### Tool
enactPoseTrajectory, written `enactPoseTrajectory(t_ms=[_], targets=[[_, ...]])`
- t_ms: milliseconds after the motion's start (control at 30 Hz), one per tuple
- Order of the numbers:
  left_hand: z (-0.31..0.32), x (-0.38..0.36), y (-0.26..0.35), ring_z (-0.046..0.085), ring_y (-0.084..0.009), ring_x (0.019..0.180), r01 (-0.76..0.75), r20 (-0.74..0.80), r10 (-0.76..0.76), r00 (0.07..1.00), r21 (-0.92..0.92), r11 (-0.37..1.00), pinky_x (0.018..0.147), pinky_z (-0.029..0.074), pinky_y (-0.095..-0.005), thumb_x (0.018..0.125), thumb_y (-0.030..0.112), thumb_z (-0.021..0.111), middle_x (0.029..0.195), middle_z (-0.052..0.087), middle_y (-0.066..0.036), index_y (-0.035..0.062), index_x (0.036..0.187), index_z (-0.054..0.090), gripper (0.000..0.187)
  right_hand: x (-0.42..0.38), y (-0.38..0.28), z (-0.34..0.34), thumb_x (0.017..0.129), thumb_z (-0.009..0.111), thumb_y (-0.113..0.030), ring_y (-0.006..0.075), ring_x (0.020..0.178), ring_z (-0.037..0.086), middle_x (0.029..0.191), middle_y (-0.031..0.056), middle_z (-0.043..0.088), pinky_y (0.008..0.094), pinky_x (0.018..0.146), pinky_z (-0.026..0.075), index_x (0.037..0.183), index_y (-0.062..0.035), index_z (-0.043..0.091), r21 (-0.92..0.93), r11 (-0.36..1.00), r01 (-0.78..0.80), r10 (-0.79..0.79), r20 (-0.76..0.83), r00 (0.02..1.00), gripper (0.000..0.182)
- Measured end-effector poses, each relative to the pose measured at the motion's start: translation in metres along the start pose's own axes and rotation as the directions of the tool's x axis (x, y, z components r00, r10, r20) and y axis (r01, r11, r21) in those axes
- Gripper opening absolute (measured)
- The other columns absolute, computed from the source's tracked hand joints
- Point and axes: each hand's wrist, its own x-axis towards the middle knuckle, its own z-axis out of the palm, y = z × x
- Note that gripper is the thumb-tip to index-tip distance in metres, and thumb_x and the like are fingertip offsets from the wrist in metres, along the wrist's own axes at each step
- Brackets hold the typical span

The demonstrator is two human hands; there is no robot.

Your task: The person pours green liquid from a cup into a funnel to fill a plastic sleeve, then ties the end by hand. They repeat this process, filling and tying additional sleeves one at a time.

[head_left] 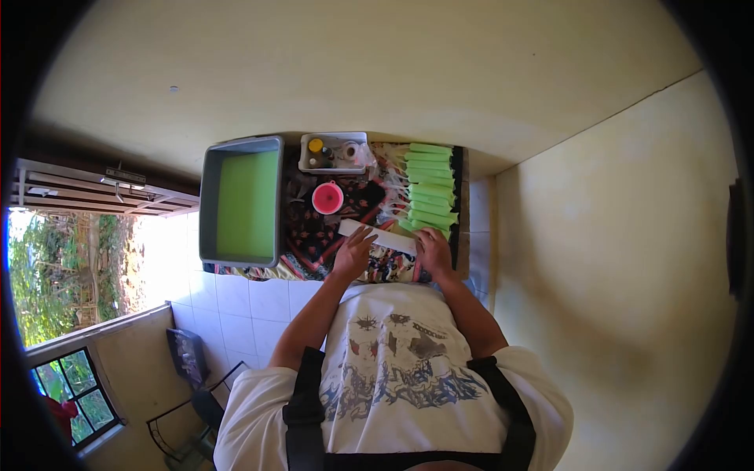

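Observation:
A long, flat white strip point(386, 238), perhaps a stack of plastic bags, lies slightly slanted at the near side of the patterned cloth. At its left end is my left hand point(355, 253), with the fingers closed over the strip. My right hand point(434, 253) grips the right end, fingers bent and close together. Just beyond my right hand, several long plastic bags filled with green point(430, 188) lie in a row, their clear ends pointing left. A pink funnel point(327, 198) with red inside sits on the cloth beyond my left hand.
A large grey basin point(279, 200) of green liquid stands at the left. Behind the funnel, a white tray point(333, 167) holds small bottles and a roll. The wall point(377, 71) rises behind the table. Chairs point(188, 416) stand on the tiled floor at lower left.

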Motion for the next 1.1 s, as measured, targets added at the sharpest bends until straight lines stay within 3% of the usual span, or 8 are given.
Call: enactPoseTrajectory(t_ms=[100,333,433,600,700,900,1000,1100], targets=[[-0.006,-0.004,-0.013,0.058,-0.0404,0.141,-0.041,-0.04,0.045,0.998,0.089,0.995,0.117,0.048,-0.0502,0.093,0.004,0.068,0.145,0.066,-0.021,0.0039,0.127,0.075,0.035,-0.006,-0.031,0.005,0.087,0.079,-0.008,0.0341,0.109,0.069,0.116,0.0102,0.071,0.0482,0.098,0.054,0.12,-0.0106,0.077,-0.111,0.994,0.009,0.004,0.121,0.993,0.034],[-0.041,-0.029,-0.038,0.061,-0.043,0.136,0.096,-0.108,-0.092,0.99,0.027,0.995,0.116,0.049,-0.0506,0.091,0.007,0.072,0.14,0.067,-0.024,-0.0018,0.127,0.072,0.037,0.051,-0.092,0.081,0.084,0.084,-0.013,0.0342,0.103,0.072,0.113,0.0113,0.071,0.0452,0.089,0.058,0.118,-0.0095,0.08,0.094,0.959,0.269,-0.279,0.124,0.952,0.035],[-0.061,-0.039,-0.056,0.063,-0.0446,0.133,0.08,-0.124,-0.075,0.989,0.028,0.996,0.115,0.05,-0.0505,0.09,-0.002,0.065,0.136,0.068,-0.028,-0.0044,0.125,0.072,0.036,0.064,-0.114,0.113,0.083,0.084,-0.012,0.0345,0.103,0.071,0.11,0.0113,0.07,0.0456,0.09,0.059,0.117,-0.008,0.079,0.038,0.975,0.221,-0.224,0.164,0.961,0.035],[-0.094,-0.04,-0.076,0.069,-0.0428,0.118,0.017,-0.14,-0.031,0.99,-0.099,0.995,0.103,0.055,-0.0512,0.086,-0.004,0.063,0.122,0.072,-0.022,0.0005,0.12,0.074,0.035,0.067,-0.121,0.145,0.082,0.081,-0.017,0.0334,0.088,0.075,0.098,0.0087,0.072,0.0451,0.079,0.062,0.095,-0.0133,0.083,-0.193,0.963,0.189,-0.16,0.153,0.975,0.014],[-0.109,-0.04,-0.083,0.071,-0.0413,0.111,0.029,-0.059,-0.039,0.998,-0.152,0.988,0.098,0.057,-0.0498,0.086,-0.004,0.062,0.114,0.075,-0.02,0.0014,0.114,0.076,0.032,0.067,-0.134,0.146,0.082,0.081,-0.019,0.0316,0.087,0.075,0.093,0.0081,0.075,0.0446,0.078,0.062,0.091,-0.014,0.084,-0.182,0.972,0.147,-0.132,0.089,0.987,0.01],[-0.126,-0.029,-0.09,0.075,-0.0393,0.1,-0.016,-0.038,0.006,0.999,-0.265,0.964,0.092,0.06,-0.0475,0.085,-0.006,0.058,0.106,0.078,-0.02,0.0016,0.103,0.08,0.029,0.055,-0.165,0.135,0.083,0.084,-0.025,0.0309,0.087,0.076,0.094,0.0065,0.08,0.0434,0.079,0.06,0.088,-0.0157,0.084,-0.126,0.967,-0.223,0.216,-0.064,0.974,0.01],[-0.128,-0.026,-0.094,0.076,-0.0355,0.097,0.038,0.003,-0.04,0.999,-0.424,0.905,0.086,0.061,-0.0439,0.085,-0.008,0.056,0.106,0.078,-0.02,0.0012,0.102,0.08,0.031,0.048,-0.172,0.127,0.086,0.085,-0.025,0.0303,0.09,0.077,0.097,0.0082,0.081,0.0407,0.078,0.06,0.097,-0.0136,0.085,-0.053,0.944,-0.325,0.319,-0.089,0.943,0.016],[-0.131,-0.026,-0.095,0.077,-0.0332,0.094,-0.007,-0.01,0.003,1.0,-0.432,0.902,0.082,0.062,-0.0413,0.085,-0.009,0.055,0.105,0.079,-0.021,0.0003,0.101,0.08,0.031,0.044,-0.175,0.132,0.092,0.083,-0.02,0.0269,0.091,0.079,0.1,0.0097,0.081,0.0368,0.079,0.06,0.102,-0.0113,0.085,0.147,0.961,-0.236,0.257,-0.153,0.954,0.014]])
